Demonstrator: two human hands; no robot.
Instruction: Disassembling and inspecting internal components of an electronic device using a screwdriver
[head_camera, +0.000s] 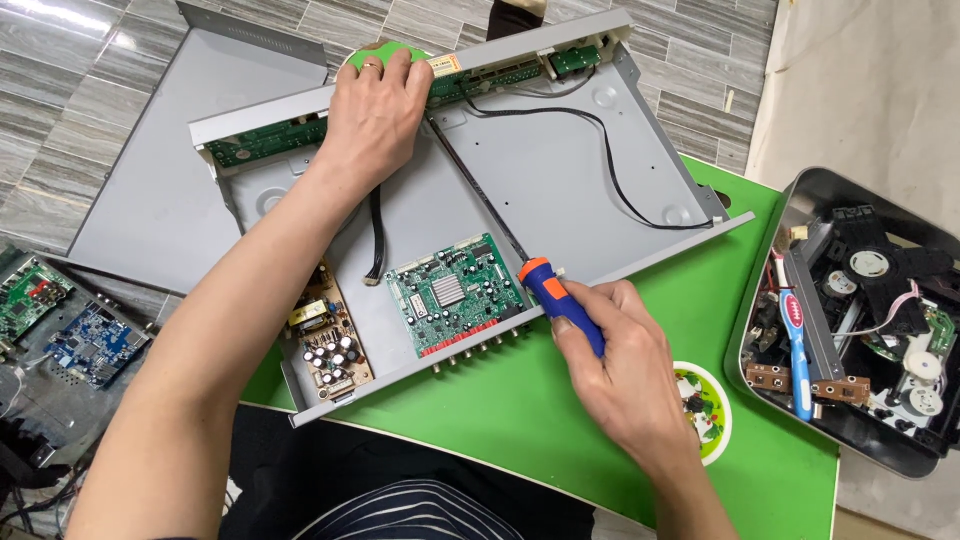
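The left hand (375, 110) presses down on the open metal chassis (560, 190), steadying it, while the right hand (620, 370) clenches a blue-handled screwdriver (560, 300), its shaft angled toward the front board (480, 80) beside the left grip.

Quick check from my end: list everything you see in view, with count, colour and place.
Metal chassis: one, grey, open on the green table.
Main circuit board: one, green, chassis near edge.
Power board: one, tan, chassis left corner.
Front panel board: one, green, chassis far edge.
Cover plate: one, grey, floor, left.
Loose boards: two, green and blue, far left.
Parts tray: one, metal, right.
Screwdriver: one, blue-orange, in right hand.
Left hand: on the chassis far edge.
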